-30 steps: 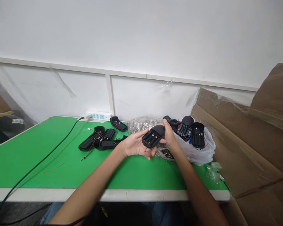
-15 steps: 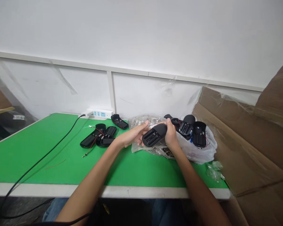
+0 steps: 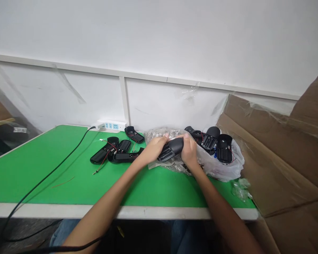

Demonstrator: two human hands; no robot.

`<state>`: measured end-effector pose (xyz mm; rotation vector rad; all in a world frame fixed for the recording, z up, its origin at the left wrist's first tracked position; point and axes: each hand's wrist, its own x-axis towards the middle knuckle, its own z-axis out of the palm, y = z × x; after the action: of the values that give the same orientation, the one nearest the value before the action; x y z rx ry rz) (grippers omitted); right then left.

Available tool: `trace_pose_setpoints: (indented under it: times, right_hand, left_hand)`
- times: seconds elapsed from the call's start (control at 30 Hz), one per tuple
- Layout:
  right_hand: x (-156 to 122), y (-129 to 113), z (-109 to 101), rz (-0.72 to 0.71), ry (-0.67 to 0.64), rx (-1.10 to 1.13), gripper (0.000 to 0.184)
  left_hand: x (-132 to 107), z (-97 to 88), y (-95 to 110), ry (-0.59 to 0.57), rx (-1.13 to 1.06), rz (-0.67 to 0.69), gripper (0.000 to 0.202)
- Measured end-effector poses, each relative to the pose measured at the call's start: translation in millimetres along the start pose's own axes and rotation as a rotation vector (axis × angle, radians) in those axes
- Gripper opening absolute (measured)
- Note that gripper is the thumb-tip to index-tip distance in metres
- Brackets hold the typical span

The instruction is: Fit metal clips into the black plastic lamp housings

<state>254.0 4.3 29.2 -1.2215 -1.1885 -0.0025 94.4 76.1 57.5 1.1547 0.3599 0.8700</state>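
Green table (image 3: 69,169); white plastic bag (image 3: 228,173) at its three o'clock; left hand (image 3: 155,148) at nine o'clock and right hand (image 3: 189,150) at three, closed on the black casing (image 3: 172,150) between them; step probably two-handed pressing or turning, contact partly hidden; next move calls for even support

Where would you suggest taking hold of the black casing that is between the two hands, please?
Probably by the smooth rounded end of the black casing, coming from the right: that end looks closed and meets the right hand, while the open slots lie toward the left hand.
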Motion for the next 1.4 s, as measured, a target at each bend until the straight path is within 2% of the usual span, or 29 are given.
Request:
trace_pose_setpoints:
  times: [0.1, 0.23, 0.33, 0.4, 0.53, 0.6, 0.7, 0.8, 0.87, 0.93, 1.07, 1.17, 1.23, 1.3, 1.4]
  right_hand:
    - [-0.1, 0.2, -0.5, -0.004, 0.051, 0.021, 0.07]
    - [0.4, 4.3, -1.4, 0.017, 0.088, 0.1, 0.069]
    - [-0.3, 6.5, -1.4, 0.003, 0.1, 0.103, 0.067]
    - [-0.9, 6.6, -1.3, -0.004, 0.1, 0.085, 0.065]
    - [1.3, 4.1, -2.9, -0.057, 0.067, -0.014, 0.061]
    - [4.3, 3.3, -6.5, -0.137, 0.033, -0.087, 0.057]
    - [8.1, 6.9, -15.2, -0.231, 0.022, -0.156, 0.052]
    - [9.3, 16.7, -22.2, -0.156, 0.075, -0.165, 0.05]
    - [9.0, 23.0, -23.5, -0.012, 0.094, -0.064, 0.053]
    - [7.1, 26.3, -22.6, 0.04, 0.087, -0.017, 0.053]
    - [-1.9, 22.1, -20.3, -0.042, 0.033, -0.053, 0.059]
    - [-9.1, 16.5, -21.5, -0.057, -0.037, -0.119, 0.057]
    - [-11.5, 15.4, -22.4, -0.043, -0.054, -0.145, 0.057]
    - [-12.2, 16.4, -22.5, -0.037, -0.047, -0.16, 0.058]
    - [-13.0, 18.6, -21.9, -0.044, -0.039, -0.18, 0.052]
  left_hand:
    - [-5.7, 9.5, 0.9, -0.021, 0.306, 0.164, 0.025]
    - [-13.7, 16.1, -1.0, -0.054, 0.508, 0.361, 0.041]
    - [-17.8, 13.0, -0.3, -0.097, 0.69, 0.432, 0.053]
    - [-19.3, 7.9, 2.3, -0.166, 0.902, 0.47, 0.058]
    - [-15.9, -1.0, 3.7, -0.262, 1.314, 0.483, 0.085]
    - [-12.2, -1.8, -2.5, -0.263, 1.368, 0.484, 0.081]
    - [-14.1, -0.8, -18.4, -0.216, 1.294, 0.51, 0.069]
    - [-38.0, -3.6, -27.0, -0.227, 1.261, 0.517, 0.071]
    - [-69.3, -8.9, -23.0, -0.176, 1.255, 0.517, 0.07]
    - [-110.9, -16.9, -12.3, -0.111, 1.251, 0.468, 0.073]
    - [-210.5, -41.2, 17.6, 0.126, 1.219, 0.32, 0.079]
    - [-287.2, -65.8, 41.7, 0.332, 1.252, 0.253, 0.075]
    - [-337.9, -84.7, 56.8, 0.533, 1.304, 0.202, 0.074]
    - [-390.5, -104.9, 69.2, 0.82, 1.365, 0.146, 0.074]
    - [-475.2, -132.2, 80.2, 1.157, 1.407, -0.022, 0.083]
